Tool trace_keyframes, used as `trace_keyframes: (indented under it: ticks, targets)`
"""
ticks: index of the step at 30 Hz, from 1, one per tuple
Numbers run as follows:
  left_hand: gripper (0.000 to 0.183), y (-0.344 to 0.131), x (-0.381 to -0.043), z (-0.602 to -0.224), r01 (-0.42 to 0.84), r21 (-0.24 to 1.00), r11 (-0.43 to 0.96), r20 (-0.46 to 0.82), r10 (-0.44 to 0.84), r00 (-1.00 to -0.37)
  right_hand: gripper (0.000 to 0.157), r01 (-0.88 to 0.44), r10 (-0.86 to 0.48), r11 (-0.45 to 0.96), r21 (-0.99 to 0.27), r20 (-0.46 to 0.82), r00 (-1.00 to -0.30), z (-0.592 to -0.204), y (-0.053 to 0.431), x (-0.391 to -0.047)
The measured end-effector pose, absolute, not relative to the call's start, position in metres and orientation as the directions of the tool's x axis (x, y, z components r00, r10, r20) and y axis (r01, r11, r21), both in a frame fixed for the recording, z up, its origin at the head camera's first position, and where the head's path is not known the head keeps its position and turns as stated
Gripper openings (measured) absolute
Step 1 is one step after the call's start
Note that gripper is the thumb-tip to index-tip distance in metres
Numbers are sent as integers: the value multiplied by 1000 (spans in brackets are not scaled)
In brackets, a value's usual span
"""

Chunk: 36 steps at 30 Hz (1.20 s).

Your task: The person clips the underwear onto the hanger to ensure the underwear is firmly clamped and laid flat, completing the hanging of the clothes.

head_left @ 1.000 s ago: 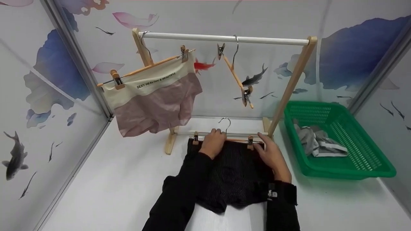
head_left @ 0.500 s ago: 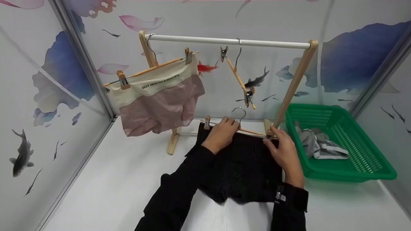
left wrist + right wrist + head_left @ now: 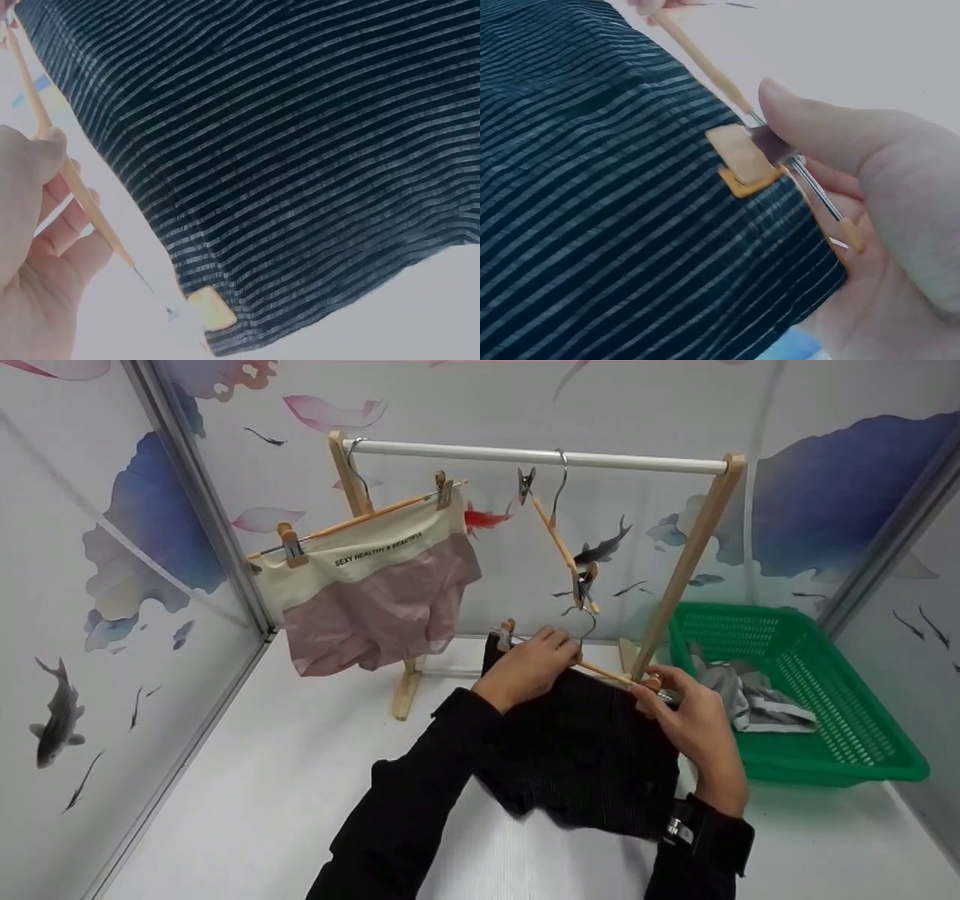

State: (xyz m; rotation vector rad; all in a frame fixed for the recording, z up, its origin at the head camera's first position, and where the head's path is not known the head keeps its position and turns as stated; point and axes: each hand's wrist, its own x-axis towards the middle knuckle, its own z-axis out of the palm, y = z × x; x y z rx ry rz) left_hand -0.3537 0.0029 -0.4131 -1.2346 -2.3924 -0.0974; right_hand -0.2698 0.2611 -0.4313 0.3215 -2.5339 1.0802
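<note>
Three hangers are visible, with two clips each. Two hang on the one rack (image 3: 465, 451). The left one bears a pink-and-cream garment (image 3: 382, 600). The third, the held hanger (image 3: 604, 672), carries one black striped garment (image 3: 577, 750) at the near side of the rack, left of the one green basket (image 3: 825, 774). The left hand (image 3: 529, 669) pinches the bar; the right hand (image 3: 694, 720) grips the right clip (image 3: 742, 154). Both wrist views crop the striped garment; glare blurs the left clip (image 3: 212, 309). The number of grey pieces (image 3: 757, 701) in the basket cannot be told.
</note>
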Motion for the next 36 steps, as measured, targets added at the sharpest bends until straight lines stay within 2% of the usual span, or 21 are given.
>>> trace_keyframes:
  ticks: [5,8,15,22,29,33,36]
  targets:
    - [15,4,-353,-412,827,-139,544,377,802,-464,29,-392,-181,535,-748,351,-919,-426,267,-259]
    - [14,5,-353,-413,839,-120,530,355,812,-463,25,-402,-226,458,-793,333,-915,-425,267,-256]
    - [15,7,-351,-420,827,-94,554,366,792,-489,30,-371,-193,503,-781,317,-929,-424,264,-254]
    - [25,21,-346,-423,779,-13,627,443,702,-557,28,-407,-125,522,-750,404,-906,-418,259,-249]
    - [42,34,-328,-427,745,225,628,564,539,-625,27,-459,-17,515,-725,526,-850,-407,248,-241]
    - [51,39,-314,-430,741,400,540,606,451,-655,28,-460,46,540,-705,571,-820,-401,239,-236]
    - [56,43,-305,-430,708,551,441,573,418,-705,29,-455,90,555,-696,594,-799,-398,234,-234]
